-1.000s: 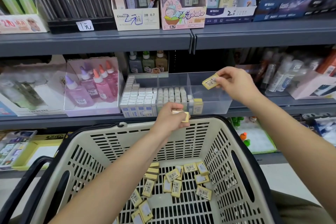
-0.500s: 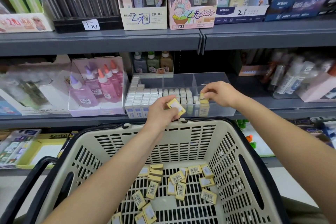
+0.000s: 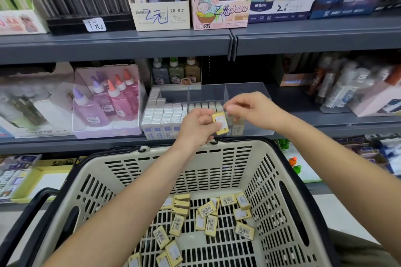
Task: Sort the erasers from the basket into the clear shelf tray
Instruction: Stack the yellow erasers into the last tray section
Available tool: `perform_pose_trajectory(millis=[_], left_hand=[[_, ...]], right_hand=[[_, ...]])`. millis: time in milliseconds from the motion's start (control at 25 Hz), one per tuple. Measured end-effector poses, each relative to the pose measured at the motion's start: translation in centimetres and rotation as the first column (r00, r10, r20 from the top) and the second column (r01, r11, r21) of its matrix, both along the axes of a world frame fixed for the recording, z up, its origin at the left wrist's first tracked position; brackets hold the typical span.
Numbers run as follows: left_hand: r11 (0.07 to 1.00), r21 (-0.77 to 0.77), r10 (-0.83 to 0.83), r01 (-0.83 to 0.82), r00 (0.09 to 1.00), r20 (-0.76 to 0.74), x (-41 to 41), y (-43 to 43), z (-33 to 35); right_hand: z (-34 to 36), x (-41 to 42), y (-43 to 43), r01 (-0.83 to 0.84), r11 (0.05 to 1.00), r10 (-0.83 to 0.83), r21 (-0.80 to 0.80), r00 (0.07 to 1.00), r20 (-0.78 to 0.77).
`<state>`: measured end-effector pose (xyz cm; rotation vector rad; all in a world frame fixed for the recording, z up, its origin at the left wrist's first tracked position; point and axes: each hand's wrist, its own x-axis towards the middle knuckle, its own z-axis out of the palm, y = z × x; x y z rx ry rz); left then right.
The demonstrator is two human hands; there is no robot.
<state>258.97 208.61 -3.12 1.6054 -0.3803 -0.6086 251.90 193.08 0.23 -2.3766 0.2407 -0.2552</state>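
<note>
My left hand (image 3: 196,128) pinches a yellow eraser (image 3: 220,122) with a white label, just above the far rim of the cream basket (image 3: 165,155). My right hand (image 3: 251,110) hovers in front of the clear shelf tray (image 3: 246,95), its bent fingertips blurred and close to the top right corner of that eraser; I see nothing in it. Several yellow erasers (image 3: 207,210) lie loose on the basket floor. Rows of white erasers (image 3: 165,112) fill the tray's left part, and yellow ones (image 3: 237,129) stand at its front middle.
A clear box of pink glue bottles (image 3: 112,102) stands left of the tray. Blurred bottles (image 3: 338,91) stand to its right. Pencil lead boxes (image 3: 160,13) line the grey shelf above. The basket's black handle (image 3: 32,206) hangs at lower left.
My right hand let go of its eraser in the tray and drew back toward my left hand. My left hand rose with its eraser to meet it.
</note>
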Motion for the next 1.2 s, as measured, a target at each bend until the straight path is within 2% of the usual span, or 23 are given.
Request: perform_pose_trajectory(millis=[80, 200, 320, 480, 680, 840, 1000, 1080, 1120, 1160, 1200], left_hand=[[1.000, 0.008, -0.028, 0.028, 0.998, 0.056, -0.3, -0.3, 0.2], [0.998, -0.013, -0.068, 0.069, 0.993, 0.092, -1.0, -0.6, 0.1], [0.999, -0.052, -0.009, 0.014, 0.996, 0.094, -1.2, -1.0, 0.1], [0.997, -0.072, -0.021, 0.020, 1.000, 0.000, -1.2, -1.0, 0.4], [0.982, -0.182, -0.093, 0.044, 0.959, -0.269, -1.0, -0.6, 0.5], [0.951, -0.298, -0.197, 0.087, 0.912, -0.361, -0.8, -0.4, 0.4], [0.952, -0.297, -0.170, 0.069, 0.929, -0.328, -0.6, -0.6, 0.5], [0.975, -0.217, -0.105, 0.054, 0.968, -0.228, -0.3, -0.8, 0.7], [0.991, -0.132, -0.051, 0.039, 0.995, -0.088, -0.1, -0.8, 0.6], [1.000, -0.020, -0.001, 0.003, 0.992, 0.125, 0.2, -0.6, 0.4], [0.993, 0.105, 0.010, -0.055, 0.923, 0.385, 0.5, -0.1, 0.1]], right_hand=[[0.0, -0.4, 0.4, -0.040, 0.999, 0.041, 0.014, 0.998, -0.044], [0.2, -0.8, 0.1, 0.005, 0.989, -0.007, 0.145, 1.000, 0.013], [-0.1, -1.5, 0.2, 0.022, 0.967, -0.029, 0.254, 0.999, 0.021], [-0.5, -2.5, 0.7, -0.135, 0.966, 0.128, 0.223, 0.991, 0.045], [-0.1, -2.6, 0.3, -0.180, 0.958, 0.169, 0.221, 0.983, 0.067], [-0.3, -2.2, 0.3, -0.083, 0.979, 0.064, 0.186, 0.992, 0.106], [-0.6, -1.7, 0.0, 0.003, 0.939, -0.022, 0.345, 0.998, 0.051], [-0.4, -1.1, -0.9, 0.047, 0.955, -0.067, 0.293, 0.996, 0.059], [-0.3, -0.8, -1.7, 0.109, 0.971, -0.131, 0.214, 0.987, 0.091], [-0.2, -0.4, -2.6, 0.188, 0.977, -0.199, 0.097, 0.972, 0.126], [-0.1, 0.0, -3.4, 0.257, 0.965, -0.247, -0.058, 0.958, 0.148]])
